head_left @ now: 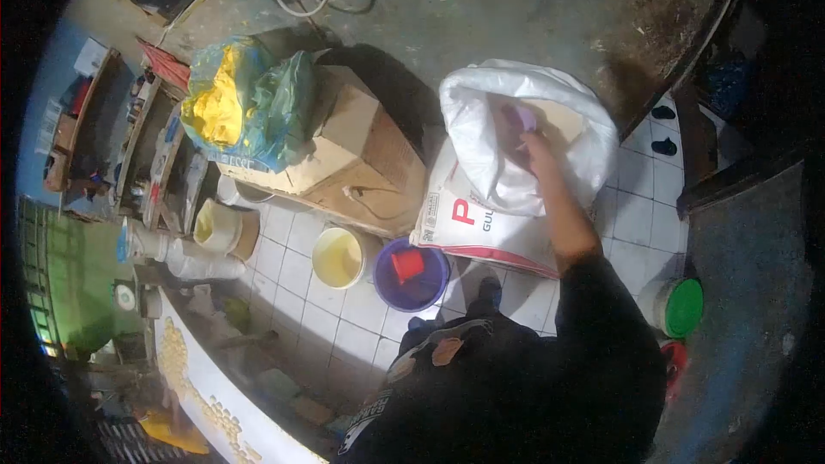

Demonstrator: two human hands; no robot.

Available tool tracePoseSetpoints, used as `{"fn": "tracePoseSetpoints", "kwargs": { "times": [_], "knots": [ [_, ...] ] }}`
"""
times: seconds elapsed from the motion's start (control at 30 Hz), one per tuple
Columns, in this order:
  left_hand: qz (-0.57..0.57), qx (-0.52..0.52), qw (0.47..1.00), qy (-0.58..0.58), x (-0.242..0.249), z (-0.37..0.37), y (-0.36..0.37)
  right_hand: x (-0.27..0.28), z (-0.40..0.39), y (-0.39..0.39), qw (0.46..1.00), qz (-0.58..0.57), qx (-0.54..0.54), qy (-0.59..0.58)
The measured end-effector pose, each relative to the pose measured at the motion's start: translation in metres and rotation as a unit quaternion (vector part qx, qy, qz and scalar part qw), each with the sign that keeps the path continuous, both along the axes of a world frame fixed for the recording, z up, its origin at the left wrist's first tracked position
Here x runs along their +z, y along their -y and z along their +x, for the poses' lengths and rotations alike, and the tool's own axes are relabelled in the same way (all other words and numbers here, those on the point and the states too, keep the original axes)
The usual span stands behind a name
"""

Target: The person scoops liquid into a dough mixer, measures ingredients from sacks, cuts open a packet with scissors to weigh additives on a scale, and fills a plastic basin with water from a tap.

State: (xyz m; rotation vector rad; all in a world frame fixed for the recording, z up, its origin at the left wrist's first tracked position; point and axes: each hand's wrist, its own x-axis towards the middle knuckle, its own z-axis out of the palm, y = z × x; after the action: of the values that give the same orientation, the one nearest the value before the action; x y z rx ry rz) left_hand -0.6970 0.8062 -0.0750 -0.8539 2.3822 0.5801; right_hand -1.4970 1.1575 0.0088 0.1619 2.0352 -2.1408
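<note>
My right hand (534, 151) reaches into the open top of a large white sack (494, 216), its fingers closed on a purple scoop (519, 119). Pale contents (560, 125) show inside the sack, beside the scoop. The rim of the sack is rolled outward. Below and left of it, a purple bucket (438, 271) holds a red scoop (409, 265). A cream bucket (326, 271) stands beside that one, with something yellowish inside. My left hand is out of sight.
A cardboard box (378, 150) left of the sack bears a plastic bag of yellow material (222, 107). Shelves stand at far left. A white board (202, 387) with small pale pieces is at lower left. A green-lidded container (685, 308) stands at right.
</note>
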Motion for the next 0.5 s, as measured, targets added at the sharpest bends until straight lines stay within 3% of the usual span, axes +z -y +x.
{"fn": "tracePoseSetpoints", "kwargs": {
  "times": [0.07, 0.2, 0.23, 0.27, 0.3, 0.33, 0.4, 0.47, 0.5],
  "knots": [
    [0.0, -0.009, 0.999, 0.031, -0.004, 0.0, -0.007, 0.029, 0.014, -0.013, 0.963, -0.173, -0.045, 0.202],
    [0.017, -0.022, 1.0, -0.008, -0.021, -0.015, 0.0, 0.08, 0.044, -0.036, 0.951, -0.27, -0.024, 0.147],
    [0.069, 0.031, 0.996, -0.044, -0.029, -0.026, 0.005, 0.088, 0.047, -0.039, 0.944, -0.304, 0.003, 0.127],
    [0.177, 0.154, 0.967, -0.099, -0.037, -0.041, 0.015, 0.097, 0.052, -0.042, 0.935, -0.337, 0.03, 0.107],
    [0.32, 0.349, 0.865, -0.167, -0.045, -0.054, 0.023, 0.106, 0.059, -0.045, 0.938, -0.328, 0.03, 0.108],
    [0.387, 0.47, 0.771, -0.186, -0.049, -0.07, 0.029, 0.12, 0.069, -0.043, 0.942, -0.319, 0.026, 0.107],
    [0.279, 0.507, 0.778, -0.246, -0.015, -0.125, 0.016, 0.128, 0.067, -0.047, 0.947, -0.306, 0.023, 0.095],
    [0.278, 0.44, 0.817, -0.249, 0.013, -0.16, 0.023, 0.105, 0.058, -0.056, 0.951, -0.286, 0.021, 0.119],
    [0.262, 0.463, 0.807, -0.256, 0.024, -0.173, 0.017, 0.1, 0.054, -0.059, 0.951, -0.285, 0.019, 0.118]
  ]
}}
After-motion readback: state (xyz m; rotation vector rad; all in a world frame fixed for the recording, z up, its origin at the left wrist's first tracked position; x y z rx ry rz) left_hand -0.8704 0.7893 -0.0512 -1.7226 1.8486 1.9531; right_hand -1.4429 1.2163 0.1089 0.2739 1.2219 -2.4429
